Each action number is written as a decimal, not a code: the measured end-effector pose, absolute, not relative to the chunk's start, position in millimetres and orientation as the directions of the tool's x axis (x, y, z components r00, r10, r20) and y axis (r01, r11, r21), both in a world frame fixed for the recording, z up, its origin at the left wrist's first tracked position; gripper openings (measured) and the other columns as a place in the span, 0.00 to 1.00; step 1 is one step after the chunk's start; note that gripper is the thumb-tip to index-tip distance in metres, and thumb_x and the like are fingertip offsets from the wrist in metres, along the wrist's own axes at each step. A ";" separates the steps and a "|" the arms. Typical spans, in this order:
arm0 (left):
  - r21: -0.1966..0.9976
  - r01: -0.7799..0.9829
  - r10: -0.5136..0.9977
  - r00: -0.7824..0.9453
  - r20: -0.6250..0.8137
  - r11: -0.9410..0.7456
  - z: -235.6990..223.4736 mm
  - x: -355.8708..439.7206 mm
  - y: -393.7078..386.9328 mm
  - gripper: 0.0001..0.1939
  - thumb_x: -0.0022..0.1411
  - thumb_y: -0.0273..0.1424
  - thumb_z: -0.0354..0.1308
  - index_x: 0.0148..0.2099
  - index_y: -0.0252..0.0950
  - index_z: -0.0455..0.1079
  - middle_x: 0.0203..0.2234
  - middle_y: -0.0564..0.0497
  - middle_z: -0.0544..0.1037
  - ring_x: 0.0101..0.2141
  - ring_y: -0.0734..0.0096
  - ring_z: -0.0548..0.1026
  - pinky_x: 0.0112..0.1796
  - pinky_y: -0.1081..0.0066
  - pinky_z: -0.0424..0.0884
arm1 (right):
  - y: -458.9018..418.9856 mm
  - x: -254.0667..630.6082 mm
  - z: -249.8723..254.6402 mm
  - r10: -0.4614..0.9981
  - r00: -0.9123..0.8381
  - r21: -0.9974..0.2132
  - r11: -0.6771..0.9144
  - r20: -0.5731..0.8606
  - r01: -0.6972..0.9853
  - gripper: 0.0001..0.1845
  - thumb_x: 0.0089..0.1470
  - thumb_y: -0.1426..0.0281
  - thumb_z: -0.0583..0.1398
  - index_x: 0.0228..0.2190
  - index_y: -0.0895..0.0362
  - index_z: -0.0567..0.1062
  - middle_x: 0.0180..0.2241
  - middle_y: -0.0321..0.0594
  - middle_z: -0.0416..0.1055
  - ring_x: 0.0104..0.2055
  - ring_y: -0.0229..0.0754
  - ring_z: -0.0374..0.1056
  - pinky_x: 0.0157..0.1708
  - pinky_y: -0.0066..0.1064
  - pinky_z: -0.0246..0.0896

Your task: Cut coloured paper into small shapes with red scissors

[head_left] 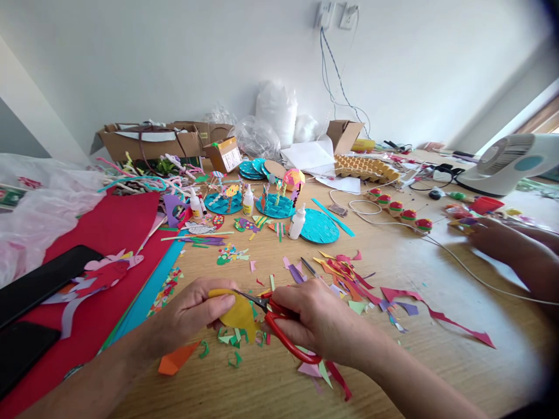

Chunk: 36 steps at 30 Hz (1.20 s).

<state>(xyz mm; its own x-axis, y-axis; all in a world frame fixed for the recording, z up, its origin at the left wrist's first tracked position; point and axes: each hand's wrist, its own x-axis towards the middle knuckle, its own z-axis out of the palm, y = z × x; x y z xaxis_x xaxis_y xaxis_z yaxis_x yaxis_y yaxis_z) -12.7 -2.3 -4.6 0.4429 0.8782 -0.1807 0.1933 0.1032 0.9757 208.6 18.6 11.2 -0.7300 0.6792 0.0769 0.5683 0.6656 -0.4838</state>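
My left hand pinches a piece of yellow paper between thumb and fingers, low over the table. My right hand grips red-handled scissors with fingers through the loops. The dark blades point left and reach the upper edge of the yellow paper; how far apart they are is hard to tell. Below the hands lie small green paper scraps. An orange paper piece rests on the table beneath my left forearm. Red, yellow and purple paper strips lie beyond my right hand.
White glue bottles stand among blue paper discs and cut-out paper fish. Red paper sheets and black phones are at left. Another person's hand works at right, near a white cable and a fan.
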 end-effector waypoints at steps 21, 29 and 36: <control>0.608 0.559 0.782 0.598 0.175 -0.563 -7.2 -4.2 -3.7 0.11 0.59 0.24 0.48 0.38 0.39 0.71 0.27 0.51 0.72 0.27 0.70 0.69 0.28 0.74 0.61 | 23.8 201.8 -0.7 0.811 -0.538 -0.973 -0.196 -0.232 0.124 0.18 0.44 0.57 0.63 0.27 0.58 0.64 0.23 0.31 0.64 0.20 0.31 0.54 0.19 0.23 0.47; 0.269 0.517 0.582 0.738 0.341 -0.813 -9.1 -2.5 -1.6 0.18 0.63 0.23 0.40 0.48 0.40 0.68 0.33 0.45 0.74 0.33 0.67 0.71 0.33 0.71 0.66 | 24.2 197.1 -20.9 0.757 -0.607 -0.942 -0.333 -0.242 -0.040 0.14 0.45 0.63 0.63 0.25 0.59 0.66 0.16 0.27 0.59 0.17 0.29 0.55 0.18 0.22 0.44; 0.270 0.495 0.564 0.720 0.405 -0.826 -10.9 -12.3 -1.0 0.20 0.62 0.20 0.44 0.52 0.41 0.66 0.38 0.45 0.75 0.37 0.67 0.72 0.37 0.72 0.67 | 24.3 197.2 -21.7 0.750 -0.615 -0.891 -0.423 -0.243 -0.164 0.16 0.36 0.69 0.68 0.27 0.58 0.68 0.23 0.29 0.64 0.20 0.29 0.55 0.20 0.23 0.48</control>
